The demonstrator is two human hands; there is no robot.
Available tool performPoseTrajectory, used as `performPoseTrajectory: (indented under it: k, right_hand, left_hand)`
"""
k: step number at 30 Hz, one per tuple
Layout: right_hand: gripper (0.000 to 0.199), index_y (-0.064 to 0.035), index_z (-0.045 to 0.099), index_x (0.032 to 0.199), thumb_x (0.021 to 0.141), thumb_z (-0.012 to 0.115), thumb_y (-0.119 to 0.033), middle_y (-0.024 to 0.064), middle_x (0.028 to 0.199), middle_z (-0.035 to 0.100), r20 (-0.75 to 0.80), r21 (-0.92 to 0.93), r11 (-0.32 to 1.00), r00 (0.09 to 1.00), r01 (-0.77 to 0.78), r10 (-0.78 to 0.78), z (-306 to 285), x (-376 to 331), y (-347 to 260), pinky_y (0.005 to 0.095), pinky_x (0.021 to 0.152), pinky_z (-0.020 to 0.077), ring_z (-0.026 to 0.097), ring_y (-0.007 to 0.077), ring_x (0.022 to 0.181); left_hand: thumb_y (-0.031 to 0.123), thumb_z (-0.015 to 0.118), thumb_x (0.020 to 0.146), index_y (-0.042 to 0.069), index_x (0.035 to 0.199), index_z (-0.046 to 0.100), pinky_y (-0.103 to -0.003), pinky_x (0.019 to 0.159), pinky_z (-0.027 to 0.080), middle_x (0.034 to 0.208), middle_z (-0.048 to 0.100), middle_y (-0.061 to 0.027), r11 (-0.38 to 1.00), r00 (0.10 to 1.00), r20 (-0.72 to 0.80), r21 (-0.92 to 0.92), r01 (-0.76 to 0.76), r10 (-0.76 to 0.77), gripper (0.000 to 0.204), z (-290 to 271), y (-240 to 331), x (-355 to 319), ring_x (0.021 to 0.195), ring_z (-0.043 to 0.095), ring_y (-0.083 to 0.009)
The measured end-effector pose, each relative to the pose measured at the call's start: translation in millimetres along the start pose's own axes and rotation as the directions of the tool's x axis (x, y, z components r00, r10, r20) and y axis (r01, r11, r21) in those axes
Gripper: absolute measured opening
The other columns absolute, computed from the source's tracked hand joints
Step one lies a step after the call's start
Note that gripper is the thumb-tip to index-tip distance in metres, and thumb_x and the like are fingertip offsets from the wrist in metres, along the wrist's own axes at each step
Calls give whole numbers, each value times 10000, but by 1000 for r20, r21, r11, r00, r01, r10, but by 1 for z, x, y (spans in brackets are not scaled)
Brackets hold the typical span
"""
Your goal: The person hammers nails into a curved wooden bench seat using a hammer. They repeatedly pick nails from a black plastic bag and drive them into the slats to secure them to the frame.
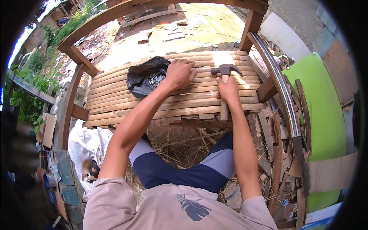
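Observation:
My right hand [229, 91] is wrapped round the wooden handle of a claw hammer [226, 69]. The hammer's dark metal head points away from me, above the bamboo slats [168, 112] of a bench-like frame. Just right of an open black plastic bag [137, 82], my left hand [180, 74] is low over the slats with its fingers curled in. Whatever it may pinch is too small or hidden to make out. Many loose nails [155, 79] lie inside the bag, which rests on the slats at the middle left.
Wooden rails [161, 5] and posts [251, 28] rise round the slatted surface. Scrap wood and a green panel [322, 103] stand at the right. A white sack [92, 142] lies at the lower left, with a small dark-and-orange animal [91, 168] beside it. Dry straw covers the ground below.

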State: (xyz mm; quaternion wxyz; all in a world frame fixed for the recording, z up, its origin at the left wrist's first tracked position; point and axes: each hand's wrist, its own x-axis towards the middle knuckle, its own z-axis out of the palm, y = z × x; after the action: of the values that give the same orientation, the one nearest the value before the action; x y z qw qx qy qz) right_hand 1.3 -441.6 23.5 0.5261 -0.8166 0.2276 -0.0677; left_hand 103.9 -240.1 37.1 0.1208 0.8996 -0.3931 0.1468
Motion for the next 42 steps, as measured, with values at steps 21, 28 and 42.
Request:
performPoseTrajectory:
  k: [21, 28, 42]
  right_hand:
    - [390, 68, 538, 985, 940, 649, -302, 162, 658, 650, -23, -134, 986, 994, 104, -108, 4, -7, 3, 392, 532, 537, 666, 260, 507]
    - [396, 75, 544, 990, 933, 652, -302, 203, 704, 669, -39, -192, 978, 995, 85, -94, 4, -2, 6, 427, 591, 545, 682, 305, 542]
    - [383, 62, 539, 958, 933, 665, -299, 152, 613, 636, -50, -154, 982, 991, 114, -122, 5, -3, 8, 390, 501, 525, 648, 251, 475]
  left_hand:
    - [226, 715, 824, 54, 1024, 754, -436, 901, 512, 1012, 709, -150, 874, 873, -61, -83, 479, -484, 266, -49, -45, -125, 1012, 645, -338]
    - [270, 672, 866, 92, 995, 770, -458, 851, 528, 998, 718, -158, 826, 828, -1, -63, 559, -561, 240, -46, -50, -103, 949, 676, -353]
    - [211, 603, 835, -55, 856, 722, -510, 838, 541, 949, 704, -280, 752, 740, 159, 27, 659, -654, 292, -36, -60, -72, 942, 688, -437]
